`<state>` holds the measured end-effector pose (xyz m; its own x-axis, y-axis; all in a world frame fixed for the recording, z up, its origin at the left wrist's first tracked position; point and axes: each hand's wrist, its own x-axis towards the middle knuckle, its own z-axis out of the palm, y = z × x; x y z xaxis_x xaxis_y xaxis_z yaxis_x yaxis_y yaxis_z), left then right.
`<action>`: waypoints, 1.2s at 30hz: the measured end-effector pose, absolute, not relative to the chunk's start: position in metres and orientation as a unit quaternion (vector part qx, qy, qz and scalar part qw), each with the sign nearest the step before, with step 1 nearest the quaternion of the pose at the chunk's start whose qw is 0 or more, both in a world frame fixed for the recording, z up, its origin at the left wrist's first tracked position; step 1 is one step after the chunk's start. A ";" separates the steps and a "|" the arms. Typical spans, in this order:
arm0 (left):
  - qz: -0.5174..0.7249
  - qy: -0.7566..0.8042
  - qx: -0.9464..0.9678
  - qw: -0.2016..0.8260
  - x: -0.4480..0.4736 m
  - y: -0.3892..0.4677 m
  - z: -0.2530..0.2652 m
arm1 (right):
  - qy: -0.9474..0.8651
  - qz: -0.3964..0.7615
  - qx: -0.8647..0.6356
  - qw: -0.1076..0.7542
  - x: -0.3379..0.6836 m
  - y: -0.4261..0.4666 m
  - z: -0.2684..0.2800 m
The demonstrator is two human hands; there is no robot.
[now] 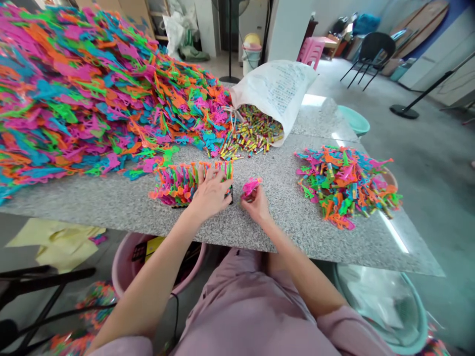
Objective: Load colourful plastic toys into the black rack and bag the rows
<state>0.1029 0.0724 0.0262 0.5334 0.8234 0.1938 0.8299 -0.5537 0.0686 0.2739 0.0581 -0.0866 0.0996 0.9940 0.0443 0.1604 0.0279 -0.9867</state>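
My left hand (211,190) lies over the right part of a row of upright plastic pieces (174,180) in pink, orange and green. Its fingers are spread and touch the tops of the pieces. A dark holder (231,194) shows under the row's right end. Just right of it, my right hand (257,202) pinches a small pink plastic piece (251,186) with an orange tip, just above the granite table (267,232). The exact shape of this piece is too small to make out.
A huge heap of coloured plastic pieces (111,94) fills the back left. Behind the hands, a white sack (285,89) spills small printed tubes (256,131). A smaller pile of coloured pieces (345,183) lies at the right. Below the table stand a pink tub (120,262) and a green tub (417,301).
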 end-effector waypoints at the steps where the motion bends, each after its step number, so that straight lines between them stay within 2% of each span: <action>1: -0.100 -0.472 -0.876 0.016 0.103 0.073 0.026 | -0.529 0.402 -0.571 0.483 0.269 0.059 -0.086; 7: -0.094 -0.472 -0.876 0.026 0.103 0.071 0.029 | -0.590 0.355 -0.590 0.422 0.249 0.064 -0.075; 19: -0.101 -0.481 -0.871 0.000 0.103 0.075 0.024 | -0.710 0.234 -0.624 0.228 0.238 0.074 -0.057; 25: -0.136 -0.470 -0.872 0.019 0.102 0.070 0.026 | -0.712 0.236 -0.616 0.241 0.225 0.068 -0.061; 29: -0.143 -0.454 -0.878 0.058 0.099 0.073 0.019 | -0.737 0.213 -0.593 0.245 0.278 0.052 -0.052; 31: -0.143 -0.447 -0.881 0.067 0.097 0.076 0.016 | -0.697 0.123 -0.680 0.192 0.333 0.047 -0.043; 33: -0.144 -0.444 -0.882 0.068 0.097 0.079 0.014 | -0.607 0.011 -0.789 0.095 0.391 0.047 -0.034; 36: -0.147 -0.449 -0.880 0.056 0.098 0.082 0.014 | -0.610 -0.045 -0.790 -0.036 0.446 0.056 -0.032</action>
